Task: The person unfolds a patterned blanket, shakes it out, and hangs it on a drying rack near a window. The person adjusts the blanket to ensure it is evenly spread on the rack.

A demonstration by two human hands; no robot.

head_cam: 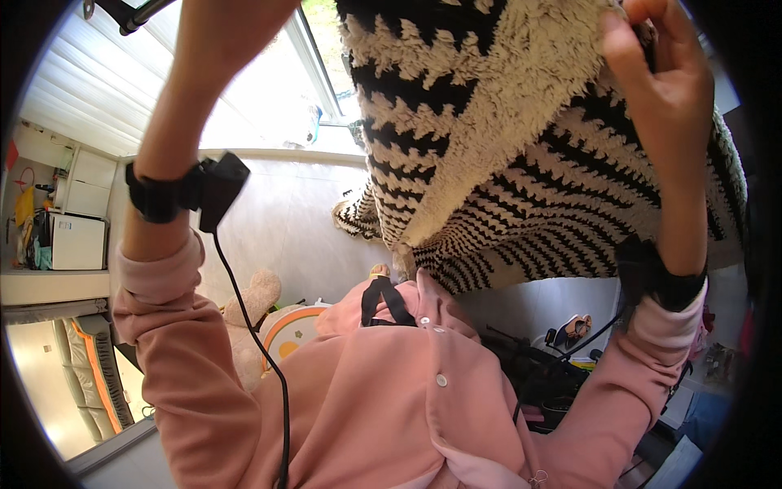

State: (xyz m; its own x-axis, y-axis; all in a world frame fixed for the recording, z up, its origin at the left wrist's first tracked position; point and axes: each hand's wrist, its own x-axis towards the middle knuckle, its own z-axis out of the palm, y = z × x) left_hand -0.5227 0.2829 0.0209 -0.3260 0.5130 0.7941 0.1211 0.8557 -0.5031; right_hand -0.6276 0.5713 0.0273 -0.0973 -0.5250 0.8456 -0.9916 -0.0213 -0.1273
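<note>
A large shaggy blanket [464, 122] with black and cream stripes hangs in front of me, filling the upper right. A broad cream fold runs diagonally across it, and a lower end [360, 217] trails by the floor. At the top right, my right hand [666, 73] pinches the blanket's edge between thumb and fingers. My left hand [244, 18] is raised at the top edge, where only its wrist end shows. The fingers of that hand are cut off, so whether they hold anything cannot be seen.
A bright window [327, 67] with a white curtain [79, 85] is beyond. A plush toy [259, 293] and a round-backed chair [293, 330] sit by my left side. Shoes [574, 330] lie on the right. A black cable [244, 305] runs from my left wrist.
</note>
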